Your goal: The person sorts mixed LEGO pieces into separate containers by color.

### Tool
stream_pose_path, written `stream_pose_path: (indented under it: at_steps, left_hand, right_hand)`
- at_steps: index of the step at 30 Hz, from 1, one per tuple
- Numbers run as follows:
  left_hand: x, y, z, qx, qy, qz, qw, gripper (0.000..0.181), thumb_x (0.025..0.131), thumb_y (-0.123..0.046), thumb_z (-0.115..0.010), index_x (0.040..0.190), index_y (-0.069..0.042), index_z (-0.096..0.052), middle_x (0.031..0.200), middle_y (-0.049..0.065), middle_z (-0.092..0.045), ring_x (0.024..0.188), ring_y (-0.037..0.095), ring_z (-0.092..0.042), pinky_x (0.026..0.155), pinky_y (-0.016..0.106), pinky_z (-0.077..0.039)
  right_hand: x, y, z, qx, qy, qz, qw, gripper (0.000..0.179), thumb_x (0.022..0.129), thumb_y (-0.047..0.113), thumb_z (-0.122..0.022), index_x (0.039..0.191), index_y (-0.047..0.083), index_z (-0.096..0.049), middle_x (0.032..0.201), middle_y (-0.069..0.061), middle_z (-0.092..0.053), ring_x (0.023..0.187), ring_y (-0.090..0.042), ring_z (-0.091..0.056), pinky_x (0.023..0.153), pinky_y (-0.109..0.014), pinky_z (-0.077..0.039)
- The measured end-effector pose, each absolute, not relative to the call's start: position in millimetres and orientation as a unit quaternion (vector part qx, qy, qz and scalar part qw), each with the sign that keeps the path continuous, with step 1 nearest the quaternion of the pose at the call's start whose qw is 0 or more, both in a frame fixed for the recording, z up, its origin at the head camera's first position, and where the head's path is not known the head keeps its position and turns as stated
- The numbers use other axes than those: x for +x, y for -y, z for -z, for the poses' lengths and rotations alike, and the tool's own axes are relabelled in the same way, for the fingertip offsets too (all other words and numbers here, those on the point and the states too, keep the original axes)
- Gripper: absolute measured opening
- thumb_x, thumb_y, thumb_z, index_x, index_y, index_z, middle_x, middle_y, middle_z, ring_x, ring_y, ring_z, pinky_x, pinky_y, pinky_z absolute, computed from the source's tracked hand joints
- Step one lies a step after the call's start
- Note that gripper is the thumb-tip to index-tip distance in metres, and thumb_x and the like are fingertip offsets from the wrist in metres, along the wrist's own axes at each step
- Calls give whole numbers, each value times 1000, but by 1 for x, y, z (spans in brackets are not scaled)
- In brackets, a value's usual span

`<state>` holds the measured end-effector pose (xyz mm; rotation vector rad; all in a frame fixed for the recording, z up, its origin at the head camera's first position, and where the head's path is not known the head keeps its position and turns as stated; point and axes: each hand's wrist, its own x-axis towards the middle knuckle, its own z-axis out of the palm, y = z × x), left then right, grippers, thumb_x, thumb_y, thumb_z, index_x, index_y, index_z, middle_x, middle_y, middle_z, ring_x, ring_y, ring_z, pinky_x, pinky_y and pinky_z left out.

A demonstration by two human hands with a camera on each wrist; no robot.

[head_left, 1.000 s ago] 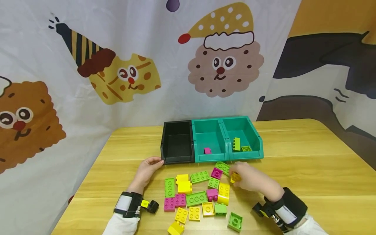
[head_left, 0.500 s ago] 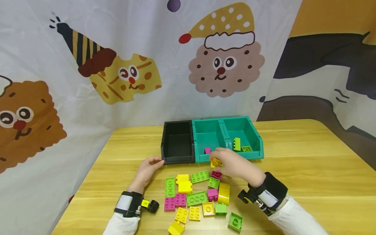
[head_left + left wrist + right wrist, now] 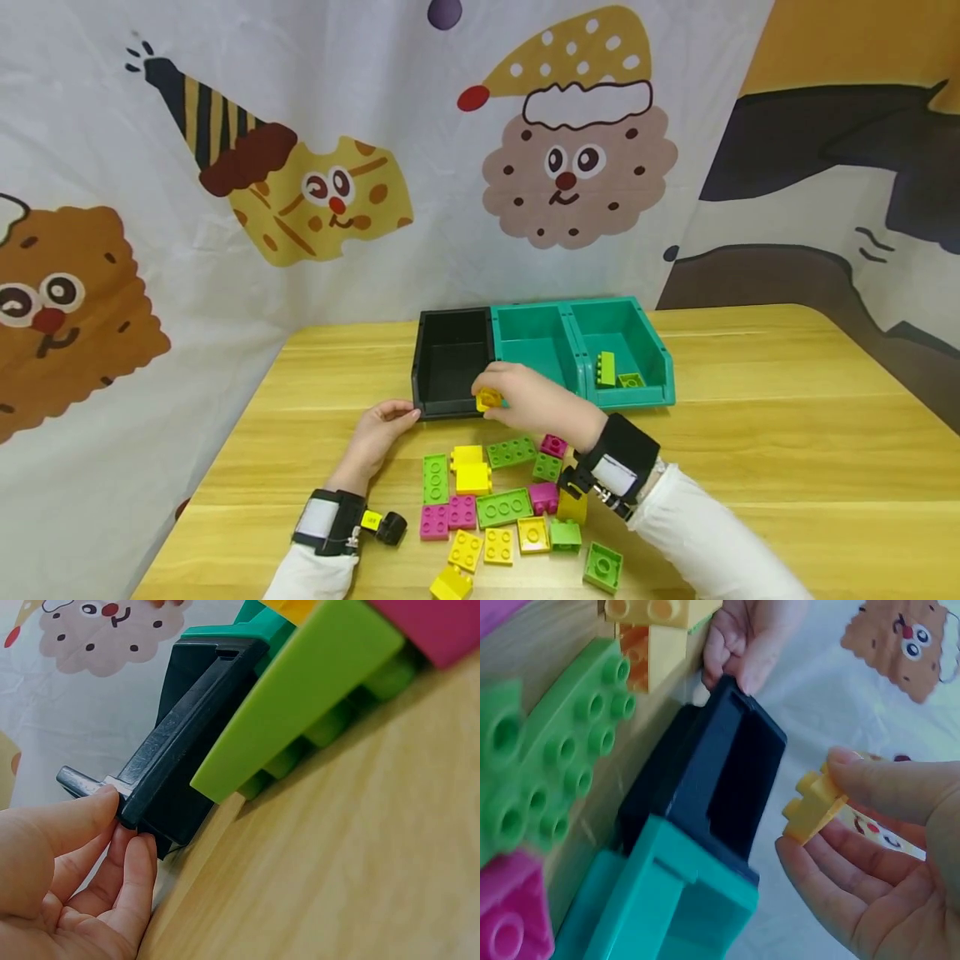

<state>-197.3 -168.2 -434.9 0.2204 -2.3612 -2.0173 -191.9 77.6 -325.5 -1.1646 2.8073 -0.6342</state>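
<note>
Between thumb and fingers, my right hand point(image 3: 532, 402) pinches a yellow toy brick point(image 3: 812, 806) by the front right corner of the black bin point(image 3: 453, 367). Studs on that brick show in the right wrist view. My left hand point(image 3: 378, 435) grips the black bin's front left corner, thumb on the rim and fingers below, as the left wrist view point(image 3: 97, 862) shows. A teal bin point(image 3: 531, 333) adjoins the black one, its front part hidden behind my right hand. The teal bin farther right point(image 3: 611, 333) holds a green brick point(image 3: 606, 368) and a flatter green one point(image 3: 631, 380).
In front of the bins lie several loose bricks, among them a long green brick point(image 3: 504, 506), a magenta brick point(image 3: 434, 522), a yellow brick point(image 3: 473, 479) and a green square brick point(image 3: 603, 567). A printed cloth point(image 3: 450, 267) hangs behind the wooden table point(image 3: 787, 433).
My right hand has lifted the yellow brick from the right side of the pile and carried it left past the teal bins to the black bin. My left hand stays put.
</note>
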Motion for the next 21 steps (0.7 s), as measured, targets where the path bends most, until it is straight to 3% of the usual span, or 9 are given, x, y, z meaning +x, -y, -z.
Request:
stream_pose_path:
  at_steps: [10, 21]
  left_hand:
    - [-197, 167, 431, 69, 758, 648, 9, 22, 86, -6, -67, 102, 9, -64, 83, 0, -64, 80, 8, -56, 72, 17, -48]
    - [-196, 168, 431, 73, 759, 647, 10, 20, 85, -4, -67, 101, 8, -65, 82, -3, -65, 79, 7, -56, 71, 17, -48]
  right_hand:
    - [-204, -44, 333, -372, -911, 180, 14, 29, 87, 9, -68, 115, 9, -65, 112, -6, -62, 98, -19, -59, 91, -29, -51]
    - [-219, -21, 355, -319, -938, 134, -2, 27, 92, 19, -62, 118, 10, -64, 107, -8, -63, 85, -17, -61, 80, -24, -54]
